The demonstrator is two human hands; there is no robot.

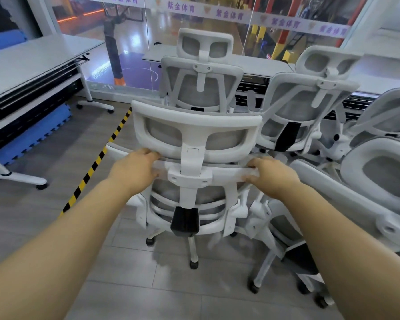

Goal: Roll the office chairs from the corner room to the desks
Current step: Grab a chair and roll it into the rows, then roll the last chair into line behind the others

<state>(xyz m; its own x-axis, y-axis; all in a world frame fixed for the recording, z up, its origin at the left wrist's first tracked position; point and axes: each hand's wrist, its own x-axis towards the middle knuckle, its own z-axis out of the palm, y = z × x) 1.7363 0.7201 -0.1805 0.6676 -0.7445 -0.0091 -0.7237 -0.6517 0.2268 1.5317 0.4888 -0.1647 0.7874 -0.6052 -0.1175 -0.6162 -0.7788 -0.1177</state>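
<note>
A desk (32,63) is standing at left. The left hand (134,168) and right hand (271,175) are each curling a grip round the nearest chair's (194,135) backrest top. Other chairs (310,105) are crowding right, some already at desks; several likely remain.

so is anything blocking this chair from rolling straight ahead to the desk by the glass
Yes. Another chair stands directly ahead of the held chair, between it and the desk. More chairs crowd the right; the floor to the left looks open.
</note>
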